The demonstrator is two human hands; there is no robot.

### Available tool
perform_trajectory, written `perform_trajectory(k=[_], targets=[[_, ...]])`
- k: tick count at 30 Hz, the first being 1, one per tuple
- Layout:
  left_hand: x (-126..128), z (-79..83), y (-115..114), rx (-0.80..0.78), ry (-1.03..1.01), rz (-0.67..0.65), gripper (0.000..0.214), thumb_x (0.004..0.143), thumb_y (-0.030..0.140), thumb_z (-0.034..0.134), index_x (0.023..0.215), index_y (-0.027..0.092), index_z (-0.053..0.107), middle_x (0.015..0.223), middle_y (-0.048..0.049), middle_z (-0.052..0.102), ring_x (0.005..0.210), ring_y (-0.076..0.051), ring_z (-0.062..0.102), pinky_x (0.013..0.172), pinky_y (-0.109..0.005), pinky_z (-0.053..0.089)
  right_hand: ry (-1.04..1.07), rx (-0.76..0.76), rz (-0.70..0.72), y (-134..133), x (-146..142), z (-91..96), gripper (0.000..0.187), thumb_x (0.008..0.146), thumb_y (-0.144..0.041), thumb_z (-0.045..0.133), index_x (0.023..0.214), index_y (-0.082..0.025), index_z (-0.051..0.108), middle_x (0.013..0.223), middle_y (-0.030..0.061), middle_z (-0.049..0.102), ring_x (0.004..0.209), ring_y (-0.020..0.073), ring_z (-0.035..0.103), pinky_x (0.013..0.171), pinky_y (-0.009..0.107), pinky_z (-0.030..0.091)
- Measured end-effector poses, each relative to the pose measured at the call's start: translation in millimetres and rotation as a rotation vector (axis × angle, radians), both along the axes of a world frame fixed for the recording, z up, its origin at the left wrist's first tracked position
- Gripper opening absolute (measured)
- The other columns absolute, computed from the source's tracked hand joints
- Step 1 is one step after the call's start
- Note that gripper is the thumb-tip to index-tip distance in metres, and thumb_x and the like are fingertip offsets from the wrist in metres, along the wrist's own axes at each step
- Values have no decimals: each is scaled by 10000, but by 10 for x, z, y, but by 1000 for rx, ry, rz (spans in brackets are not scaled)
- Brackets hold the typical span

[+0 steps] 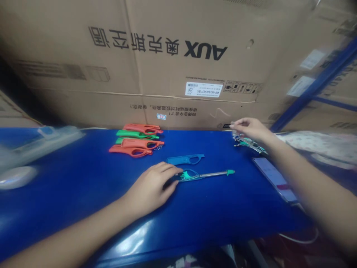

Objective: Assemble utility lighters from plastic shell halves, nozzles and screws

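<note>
Blue lighter shell (192, 179) lies on the shiny blue table (217, 208), near another blue shell half (175, 160). It looks like thin, hard plastic, so it should be light and stiff (maybe a bit slippery, too). Its handle end (182, 180) seems a good place to hold, and the left hand (154, 184) curls its fingers and thumb round there. A smooth metal rod (214, 174) sticks out, with a green tip (230, 172). The right hand (251, 128) bends over thin wires (255, 146); I cannot tell if it grips one.

on the blue table (212, 212) lie orange and green casings (129, 143), a blue casing (177, 160), wired parts (245, 142), a phone (275, 176)
</note>
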State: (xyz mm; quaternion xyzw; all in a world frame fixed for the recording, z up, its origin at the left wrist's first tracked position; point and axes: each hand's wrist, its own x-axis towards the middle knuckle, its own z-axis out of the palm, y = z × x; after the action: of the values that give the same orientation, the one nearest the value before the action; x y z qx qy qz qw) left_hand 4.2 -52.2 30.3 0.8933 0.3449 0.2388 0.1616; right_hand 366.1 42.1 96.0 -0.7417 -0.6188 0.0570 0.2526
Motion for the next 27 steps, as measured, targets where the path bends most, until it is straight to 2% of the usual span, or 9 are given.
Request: perform_trajectory(k=[2,4,6,9,13,18,23,25,27], targets=[[20,11,-23,-27,-119,34,312,947,231,569,1252,227,635,1178,-74,698,1061,-230,651,954,-417,545,108,-75,171,-207,-443,-70,231,905,-404,644,967,-183,673,809,55,739,622,148,668,533,251,534],[44,17,-41,-105,-266,90,343,939,281,601,1277,223,614,1153,-71,706,1002,-207,676,924,-393,570,303,-147,512,-459,-850,-176,230,918,-384,617,1014,-178,654,765,46,716,627,160,660,521,264,522],[69,18,-57,-255,-411,135,407,916,338,643,1298,208,592,1105,-71,719,947,-194,699,873,-364,600,258,-37,716,-698,-1165,-301,146,905,-320,635,952,-184,663,802,38,702,683,154,644,618,284,536],[95,11,-75,-472,-544,143,439,892,369,674,1282,183,595,1018,-64,740,924,-194,722,826,-331,619,14,163,946,-927,-1420,-469,113,928,-250,607,1014,-193,651,980,79,702,902,211,633,778,357,527],[92,-10,-72,-559,-533,104,258,904,299,654,1132,182,689,993,-56,763,903,-191,733,845,-327,607,1,308,989,-975,-1449,-590,125,956,-275,590,1040,-186,612,966,83,698,894,216,625,777,364,518],[53,-35,-13,-570,-592,154,300,874,287,672,1145,162,700,967,-63,768,880,-196,730,839,-342,606,-36,272,950,-877,-1314,-612,164,925,-308,639,1049,-205,608,976,71,690,893,212,620,765,356,508],[42,-21,22,-621,-508,174,235,877,317,662,1016,145,742,933,-67,760,811,-183,710,762,-304,590,60,269,981,-829,-1225,-636,93,931,-270,632,993,-203,650,933,52,706,870,182,630,757,318,505],[46,-14,17,-571,-450,163,202,888,312,651,976,151,737,871,-49,750,766,-166,690,710,-271,566,64,281,1010,-843,-1232,-644,98,941,-256,615,1007,-197,656,941,55,708,866,177,626,750,311,503],[45,-10,6,-444,-370,123,178,890,311,665,955,168,747,865,-36,742,755,-154,673,687,-246,533,55,308,1037,-868,-1254,-648,112,951,-252,601,1024,-188,658,939,58,707,859,175,620,744,305,500]])
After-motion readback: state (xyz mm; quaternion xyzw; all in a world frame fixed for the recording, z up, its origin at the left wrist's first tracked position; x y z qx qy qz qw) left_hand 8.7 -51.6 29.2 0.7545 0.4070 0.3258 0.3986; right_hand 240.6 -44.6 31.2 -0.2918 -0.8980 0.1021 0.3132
